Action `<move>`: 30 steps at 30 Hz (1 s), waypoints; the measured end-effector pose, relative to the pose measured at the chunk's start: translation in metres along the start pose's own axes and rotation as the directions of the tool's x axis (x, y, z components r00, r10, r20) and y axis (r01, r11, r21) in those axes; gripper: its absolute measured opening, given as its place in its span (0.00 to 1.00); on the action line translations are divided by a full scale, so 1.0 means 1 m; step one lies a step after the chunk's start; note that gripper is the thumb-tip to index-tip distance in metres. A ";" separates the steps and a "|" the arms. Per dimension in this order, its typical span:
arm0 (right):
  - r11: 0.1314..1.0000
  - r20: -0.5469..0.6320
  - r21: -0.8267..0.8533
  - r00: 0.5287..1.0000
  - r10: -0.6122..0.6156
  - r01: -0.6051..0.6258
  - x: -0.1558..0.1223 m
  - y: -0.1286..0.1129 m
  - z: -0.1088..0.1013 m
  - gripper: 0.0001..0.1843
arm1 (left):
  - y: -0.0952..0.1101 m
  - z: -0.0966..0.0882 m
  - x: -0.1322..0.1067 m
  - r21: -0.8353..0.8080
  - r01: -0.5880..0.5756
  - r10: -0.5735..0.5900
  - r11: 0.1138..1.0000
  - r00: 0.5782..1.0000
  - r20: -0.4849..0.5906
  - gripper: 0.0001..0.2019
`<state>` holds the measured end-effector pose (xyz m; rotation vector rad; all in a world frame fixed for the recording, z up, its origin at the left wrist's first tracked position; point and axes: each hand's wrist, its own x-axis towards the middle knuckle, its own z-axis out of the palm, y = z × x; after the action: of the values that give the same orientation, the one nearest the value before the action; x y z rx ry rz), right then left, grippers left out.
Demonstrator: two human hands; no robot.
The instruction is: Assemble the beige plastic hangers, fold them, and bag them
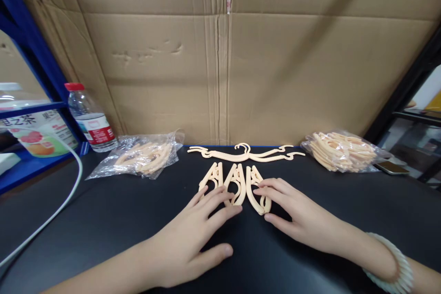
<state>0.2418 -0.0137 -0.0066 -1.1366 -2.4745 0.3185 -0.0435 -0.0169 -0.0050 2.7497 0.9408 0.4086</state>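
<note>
Three cream plastic folded hanger pieces [237, 183] lie side by side on the black table [103, 220]. My left hand [193, 239] lies flat with fingers stretched out, its fingertips touching the left and middle pieces. My right hand [292, 213] is also flat and spread, fingertips resting on the right piece. Behind them an unfolded cream hanger [246, 152] lies flat across the table. My right wrist carries a pale bead bracelet [396, 266].
A plastic bag of cream hanger parts [146, 155] lies at the back left, another bag [342, 150] at the back right, with a phone [391, 167] beside it. A water bottle [90, 119] and white cable [51, 211] are at left. A cardboard wall [220, 55] stands behind.
</note>
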 end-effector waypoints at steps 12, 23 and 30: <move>0.996 -0.157 -0.069 0.986 0.050 -0.062 0.006 0.055 -0.012 0.13 | -0.063 -0.011 0.020 -0.445 0.290 -0.459 0.847 0.822 -0.337 0.12; 0.996 -0.116 -0.055 0.991 0.061 -0.068 0.007 0.049 -0.008 0.15 | -0.055 -0.006 0.017 -0.317 0.237 -0.350 0.918 0.860 -0.370 0.15; 1.000 -0.076 -0.006 0.997 0.018 -0.019 0.009 0.040 -0.006 0.17 | -0.058 -0.004 0.016 -0.306 0.220 -0.327 0.926 0.874 -0.361 0.22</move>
<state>0.2666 0.0189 -0.0134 -1.1535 -2.4020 0.2672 -0.0654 0.0386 -0.0141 2.2880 1.2545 0.9993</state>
